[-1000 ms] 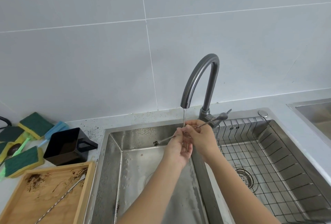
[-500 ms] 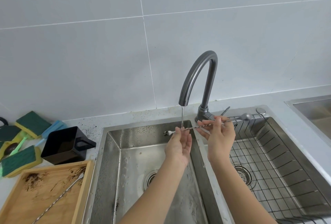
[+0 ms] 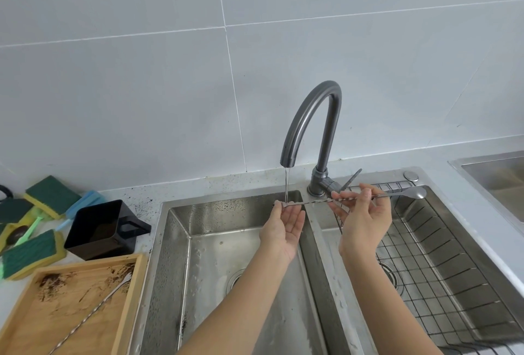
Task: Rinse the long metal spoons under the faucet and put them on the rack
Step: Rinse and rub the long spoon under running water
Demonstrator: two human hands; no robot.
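Risk: right hand (image 3: 365, 218) holds spoon (image 3: 354, 199) in a light fingertip grip, left hand (image 3: 285, 224) flat under its end at faucet's (image 3: 309, 119) six o'clock; wet metal could slip into sink (image 3: 198, 241)

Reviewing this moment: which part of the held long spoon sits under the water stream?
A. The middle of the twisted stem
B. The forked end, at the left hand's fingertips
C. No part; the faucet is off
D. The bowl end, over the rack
B: the stream from the faucet lands on the spoon at its forked end, by the left hand; the right hand pinches the stem.
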